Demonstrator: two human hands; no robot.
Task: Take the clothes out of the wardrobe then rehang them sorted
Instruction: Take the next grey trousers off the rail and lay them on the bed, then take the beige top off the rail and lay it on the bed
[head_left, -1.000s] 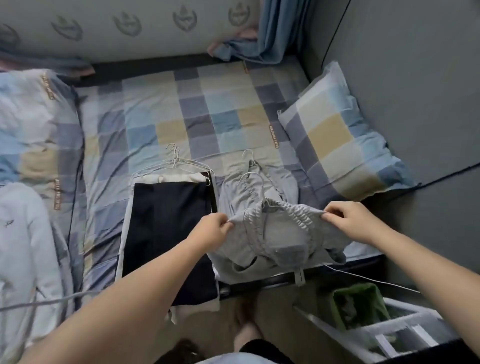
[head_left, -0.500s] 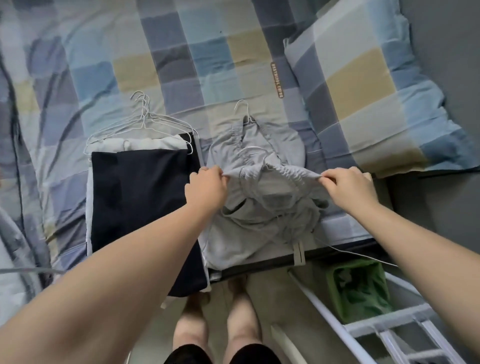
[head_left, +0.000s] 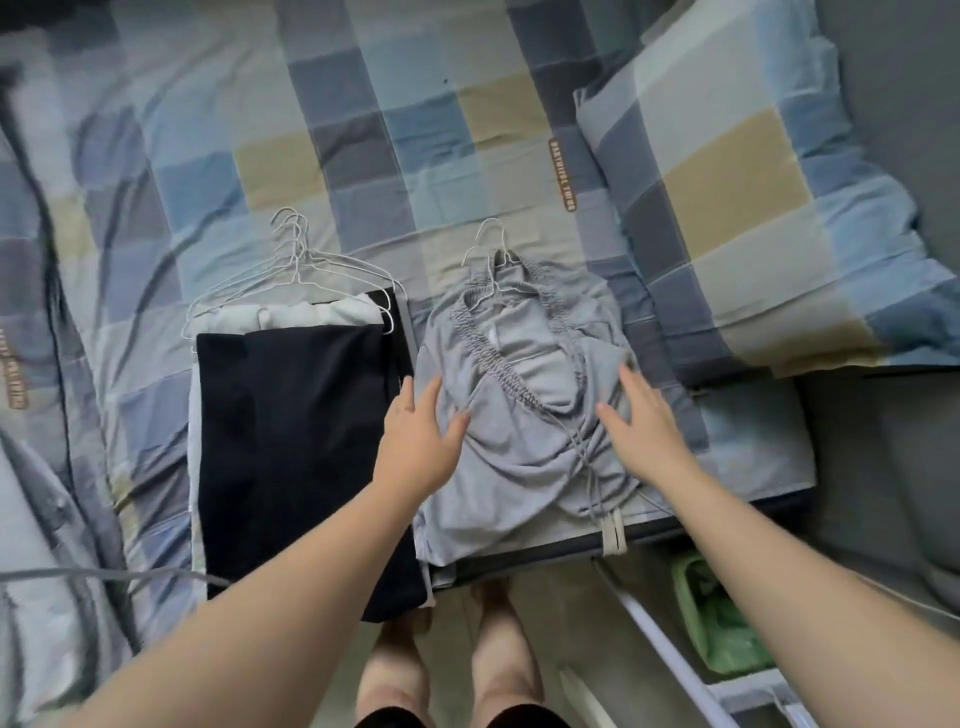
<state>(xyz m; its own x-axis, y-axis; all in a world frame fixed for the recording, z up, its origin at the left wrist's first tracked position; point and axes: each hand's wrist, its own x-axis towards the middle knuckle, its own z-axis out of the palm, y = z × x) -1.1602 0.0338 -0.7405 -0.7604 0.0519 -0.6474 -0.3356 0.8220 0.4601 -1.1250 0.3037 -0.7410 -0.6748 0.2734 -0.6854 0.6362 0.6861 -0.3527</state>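
A checked bed (head_left: 363, 104) fills the view, a pillow (head_left: 753, 171) at two o'clock. At nine o'clock of centre lies a black garment (head_left: 296, 441) under wire hangers (head_left: 296, 270); beside it, grey shorts (head_left: 519, 415) on a hanger. The left hand (head_left: 421, 441) and right hand (head_left: 644, 426) rest flat on the shorts, each grip spread open, holding nothing.

bed: checked sheet (head_left: 363, 104) | pillow (head_left: 727, 171) – right | green bin (head_left: 722, 623) – floor

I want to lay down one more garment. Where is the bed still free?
Free: the sheet beyond the hangers, left of the pillow. Crowded: the near edge, with the black pile, grey shorts and both hands.
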